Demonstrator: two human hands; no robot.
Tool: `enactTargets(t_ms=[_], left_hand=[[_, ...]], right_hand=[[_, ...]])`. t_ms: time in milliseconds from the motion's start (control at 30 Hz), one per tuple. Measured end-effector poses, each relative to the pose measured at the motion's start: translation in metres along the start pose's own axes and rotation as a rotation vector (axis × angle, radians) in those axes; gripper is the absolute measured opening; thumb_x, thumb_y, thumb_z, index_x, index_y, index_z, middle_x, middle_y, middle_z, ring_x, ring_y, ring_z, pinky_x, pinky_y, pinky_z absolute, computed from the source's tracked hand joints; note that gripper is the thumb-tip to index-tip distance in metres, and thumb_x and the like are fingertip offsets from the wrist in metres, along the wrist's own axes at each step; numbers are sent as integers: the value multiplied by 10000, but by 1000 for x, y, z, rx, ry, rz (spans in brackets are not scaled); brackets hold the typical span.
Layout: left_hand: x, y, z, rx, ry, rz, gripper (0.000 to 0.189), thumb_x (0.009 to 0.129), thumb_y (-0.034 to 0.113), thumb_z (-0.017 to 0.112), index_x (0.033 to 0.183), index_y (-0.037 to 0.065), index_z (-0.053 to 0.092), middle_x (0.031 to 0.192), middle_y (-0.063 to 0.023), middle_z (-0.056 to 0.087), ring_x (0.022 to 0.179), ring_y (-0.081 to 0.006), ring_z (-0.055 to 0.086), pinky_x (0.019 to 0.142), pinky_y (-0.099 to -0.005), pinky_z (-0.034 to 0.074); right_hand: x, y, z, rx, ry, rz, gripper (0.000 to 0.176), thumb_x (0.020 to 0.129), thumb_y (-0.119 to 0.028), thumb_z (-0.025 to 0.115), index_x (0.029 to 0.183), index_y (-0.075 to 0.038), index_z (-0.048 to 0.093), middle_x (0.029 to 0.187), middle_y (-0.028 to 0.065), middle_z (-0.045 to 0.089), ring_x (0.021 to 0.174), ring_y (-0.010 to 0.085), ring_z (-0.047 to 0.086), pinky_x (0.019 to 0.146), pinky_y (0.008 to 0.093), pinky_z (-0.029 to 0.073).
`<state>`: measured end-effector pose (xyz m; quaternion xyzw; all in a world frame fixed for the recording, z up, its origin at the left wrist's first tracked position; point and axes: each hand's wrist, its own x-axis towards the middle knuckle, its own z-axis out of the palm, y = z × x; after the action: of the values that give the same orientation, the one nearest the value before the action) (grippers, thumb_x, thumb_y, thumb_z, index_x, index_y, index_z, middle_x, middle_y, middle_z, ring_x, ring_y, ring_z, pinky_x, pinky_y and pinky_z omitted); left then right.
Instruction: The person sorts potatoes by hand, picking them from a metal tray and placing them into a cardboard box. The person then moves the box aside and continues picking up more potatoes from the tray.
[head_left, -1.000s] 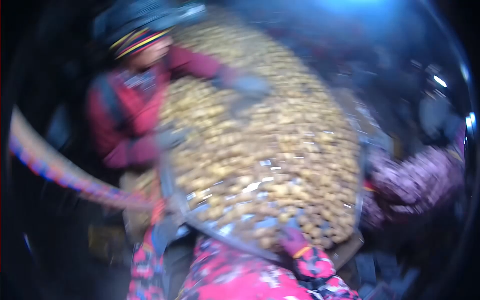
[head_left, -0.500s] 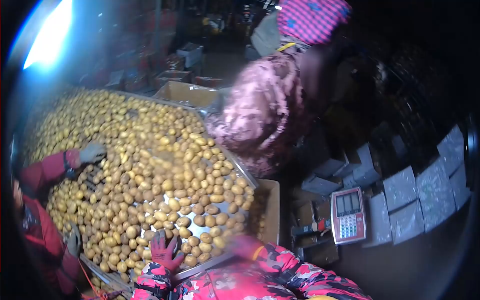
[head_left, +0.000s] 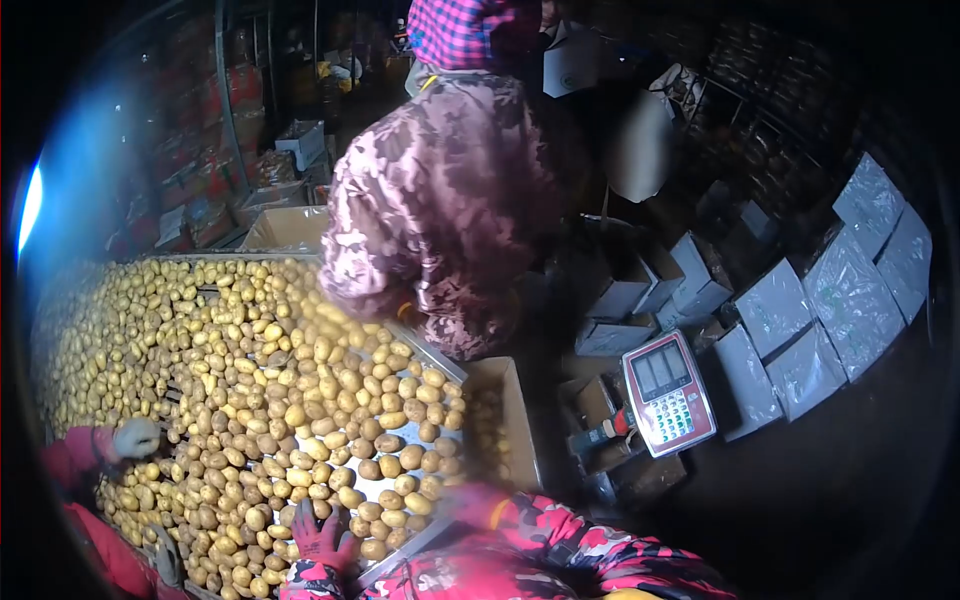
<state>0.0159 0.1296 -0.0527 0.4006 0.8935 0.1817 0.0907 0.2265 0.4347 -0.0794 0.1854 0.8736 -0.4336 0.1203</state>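
Note:
Many potatoes [head_left: 290,400] cover a metal sorting table [head_left: 410,545]. At the table's near edge my left hand [head_left: 320,538], in a pink and dark glove, rests against the nearest potatoes with its fingers spread. My right hand [head_left: 473,505], in a pink glove, is blurred near the table's near right corner, left of an open cardboard box [head_left: 522,430] with potatoes inside. Its fingers are smeared, and whether it holds anything cannot be made out.
A co-worker in a camouflage jacket [head_left: 450,190] stands across the table. Another person's gloved hands [head_left: 137,438] work at the left. A scale display [head_left: 668,392] stands at the right, before wrapped boxes [head_left: 855,290]. Another open box [head_left: 287,229] sits behind the table.
The view has turned, so the table and scale sit further left. The co-worker across the table stands more upright in view. My left hand still touches the potatoes; my right remains blurred near the corner.

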Motion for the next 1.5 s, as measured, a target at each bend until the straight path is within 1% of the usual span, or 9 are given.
enactTargets(t_ms=[667, 767, 833, 867, 933, 1000, 1067, 1233, 1500], left_hand=[[-10, -11, 15, 7, 11, -51, 638, 758, 416, 721, 1365, 243, 626, 1599, -320, 216, 1448, -529, 219, 1198, -600, 173], [-10, -14, 17, -11, 28, -62, 574, 766, 435, 692, 1307, 246, 674, 1574, -332, 266, 1447, -511, 255, 1195, -605, 197], [-6, -20, 26, -11, 144, 23, 574, 748, 449, 686, 1286, 248, 682, 1514, -339, 361, 1384, -528, 340, 1191, -597, 223], [-10, -26, 29, 36, 29, -57, 579, 761, 453, 674, 1298, 237, 667, 1474, -337, 404, 1362, -526, 364, 1193, -594, 225], [-14, -20, 23, 61, 2, -61, 568, 799, 414, 667, 1334, 223, 644, 1483, -293, 414, 1388, -494, 347, 1197, -594, 208], [-18, -22, 18, 126, 39, 56, 562, 808, 392, 678, 1339, 211, 640, 1538, -259, 358, 1422, -469, 314, 1194, -589, 206], [-28, -24, 20, 174, 31, 72, 583, 805, 383, 680, 1356, 202, 622, 1526, -249, 377, 1415, -471, 320, 1193, -590, 206], [-39, -6, -1, 108, -35, 75, 579, 841, 295, 621, 1396, 140, 570, 1507, -233, 404, 1395, -452, 351, 1182, -584, 212], [-36, -4, 1, 106, -35, 32, 576, 810, 280, 638, 1368, 140, 598, 1501, -232, 417, 1395, -444, 358, 1181, -587, 215]], right_hand=[[-15, -33, -19, 32, -65, 19, 669, 935, -566, 587, 1451, -146, 518, 1383, 212, 584, 1289, 394, 538, 1088, 472, 419], [8, 11, 16, -94, -102, 36, 636, 948, -505, 596, 1461, -140, 509, 1434, 223, 534, 1293, 386, 534, 1076, 474, 434], [-5, 25, 10, -7, -99, -127, 565, 932, -369, 652, 1411, -88, 548, 1472, 206, 495, 1247, 365, 569, 1038, 450, 467], [-13, 30, 6, 36, -102, -208, 532, 924, -301, 680, 1386, -61, 568, 1490, 198, 475, 1225, 354, 587, 1018, 438, 484], [-32, -9, -24, 116, 84, -199, 439, 906, -283, 713, 1287, -76, 647, 1218, 184, 675, 992, 332, 690, 869, 403, 557], [-50, -14, -48, 100, 26, 2, 455, 916, -322, 705, 1304, -95, 639, 1139, 145, 709, 875, 298, 721, 849, 388, 562], [-65, 25, -47, 232, 112, 236, 484, 910, -319, 715, 1326, -88, 626, 1194, 157, 702, 1072, 292, 687, 943, 408, 531], [-74, 83, -85, -223, 301, 407, 609, 851, -346, 723, 1384, -96, 568, 1297, 194, 631, 1209, 368, 596, 1033, 439, 475], [-31, 64, -87, -261, 266, 374, 603, 846, -345, 729, 1370, -85, 583, 1298, 174, 642, 1173, 347, 629, 1007, 422, 494]])
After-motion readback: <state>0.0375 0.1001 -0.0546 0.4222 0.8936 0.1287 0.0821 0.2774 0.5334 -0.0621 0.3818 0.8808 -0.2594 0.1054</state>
